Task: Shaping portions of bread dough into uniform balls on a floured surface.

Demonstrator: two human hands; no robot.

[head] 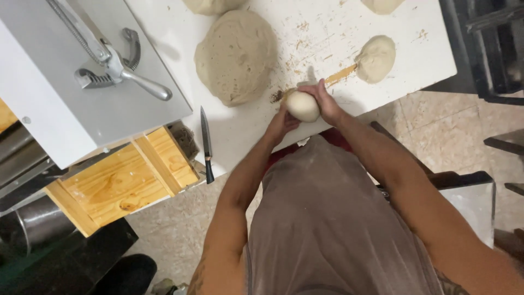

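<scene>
A smooth round dough ball [302,105] is cupped between both my hands just above the near edge of the white worktable [240,128]. My left hand [283,121] wraps its lower left side. My right hand [323,100] covers its upper right side, fingers curled over the top. A large rough mass of dough [236,54] lies on the table just beyond my left hand. A shaped dough ball [375,58] rests to the right, past my right hand.
A black-handled knife [206,143] lies along the table's left edge. A grey metal machine with a lever handle [117,65] stands at left above a wooden frame [125,183]. More dough pieces [382,4] sit at the far edge. Tiled floor lies right.
</scene>
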